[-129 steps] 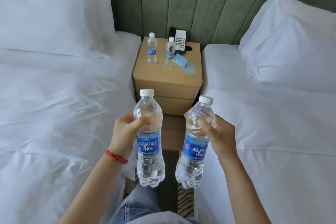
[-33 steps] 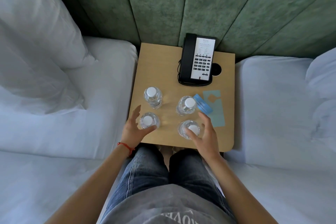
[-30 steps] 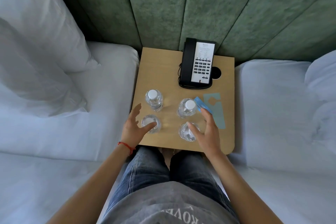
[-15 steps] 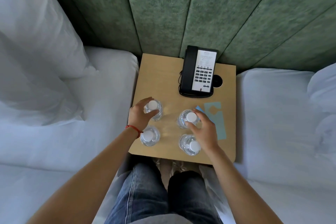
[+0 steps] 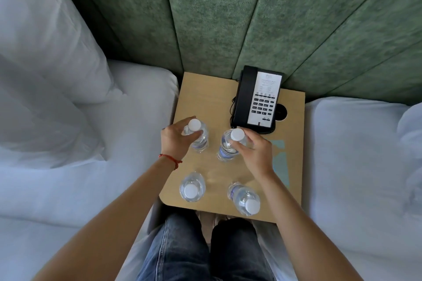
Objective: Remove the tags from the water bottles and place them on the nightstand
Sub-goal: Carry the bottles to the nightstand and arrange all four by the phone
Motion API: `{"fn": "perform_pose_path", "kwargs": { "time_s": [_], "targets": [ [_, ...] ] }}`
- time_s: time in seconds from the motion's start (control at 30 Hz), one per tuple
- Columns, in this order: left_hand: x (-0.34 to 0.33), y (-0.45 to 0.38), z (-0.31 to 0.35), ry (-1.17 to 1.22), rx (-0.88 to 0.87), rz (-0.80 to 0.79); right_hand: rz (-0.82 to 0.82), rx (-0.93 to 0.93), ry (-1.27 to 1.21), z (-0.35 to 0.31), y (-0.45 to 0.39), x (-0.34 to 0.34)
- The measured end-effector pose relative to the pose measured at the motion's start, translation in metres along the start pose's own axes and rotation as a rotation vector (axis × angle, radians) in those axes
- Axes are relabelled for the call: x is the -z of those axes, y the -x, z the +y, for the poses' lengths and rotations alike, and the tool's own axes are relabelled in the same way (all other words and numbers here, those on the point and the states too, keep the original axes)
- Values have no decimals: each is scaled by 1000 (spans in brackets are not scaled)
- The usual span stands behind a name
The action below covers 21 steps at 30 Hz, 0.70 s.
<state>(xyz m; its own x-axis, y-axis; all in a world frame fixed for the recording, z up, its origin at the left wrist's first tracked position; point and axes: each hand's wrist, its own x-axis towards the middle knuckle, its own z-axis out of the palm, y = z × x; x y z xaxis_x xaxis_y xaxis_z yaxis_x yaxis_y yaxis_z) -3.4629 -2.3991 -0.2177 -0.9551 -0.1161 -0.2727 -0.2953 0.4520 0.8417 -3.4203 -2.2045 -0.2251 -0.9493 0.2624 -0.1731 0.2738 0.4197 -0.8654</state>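
Several clear water bottles with white caps stand on the wooden nightstand. My left hand grips the far left bottle just below its cap. My right hand is wrapped around the neck of the far right bottle. The near left bottle and the near right bottle stand free by the front edge. A light blue tag lies flat on the nightstand, partly hidden under my right hand and wrist.
A black telephone sits at the back of the nightstand beside a round hole. White beds with pillows flank the nightstand on both sides, and a green padded headboard rises behind it. My knees in jeans are below the front edge.
Both hands let go of the two near bottles and moved forward to the two far bottles, closing on them. The camera moved nearer to the nightstand.
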Motion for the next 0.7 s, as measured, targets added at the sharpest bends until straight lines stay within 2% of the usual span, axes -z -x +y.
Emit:
{"fn": "perform_pose_path", "kwargs": {
  "time_s": [0.37,0.6,0.7],
  "targets": [
    [-3,-98,23,34,-66,64,8,83,-60,-39,-107,-30],
    [-18,-143,35,17,-130,20,31,51,-63,-40,-152,-39],
    [-26,-154,35,18,-102,-27,14,46,-38,-37,-161,-38]
  ]
}}
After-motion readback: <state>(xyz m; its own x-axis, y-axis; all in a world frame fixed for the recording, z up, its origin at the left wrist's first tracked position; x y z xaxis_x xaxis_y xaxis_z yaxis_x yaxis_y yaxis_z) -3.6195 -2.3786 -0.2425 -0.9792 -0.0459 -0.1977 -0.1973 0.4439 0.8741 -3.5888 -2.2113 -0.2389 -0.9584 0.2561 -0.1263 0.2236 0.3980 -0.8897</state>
